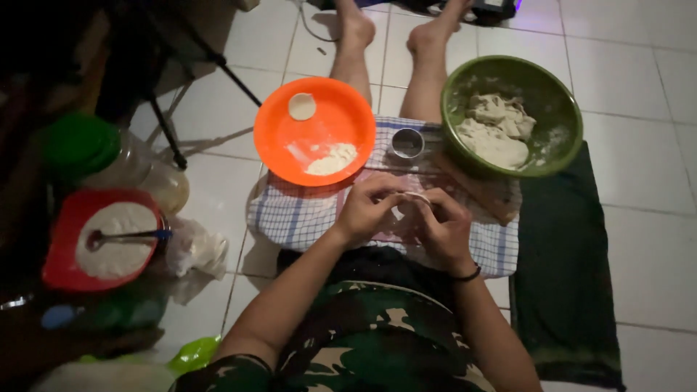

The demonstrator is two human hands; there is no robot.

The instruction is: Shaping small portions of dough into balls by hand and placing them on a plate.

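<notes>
Both hands meet over the checked cloth (305, 218) on the lap, at frame centre. The left hand (368, 208) and right hand (444, 230) share a small pale dough piece (417, 197); each grip is pinching its edge, fingertips curled inward. At 12 o'clock of the hands sits a round metal cutter (407, 143). At 11 o'clock, an orange plate (279, 123) carries one dough disc (302, 107) and a flour heap (332, 159). At 1 o'clock, a green bowl (559, 94) holds a dough mass (496, 131). At 9 o'clock, a red container (62, 250) holds flour and a spoon (127, 236).
</notes>
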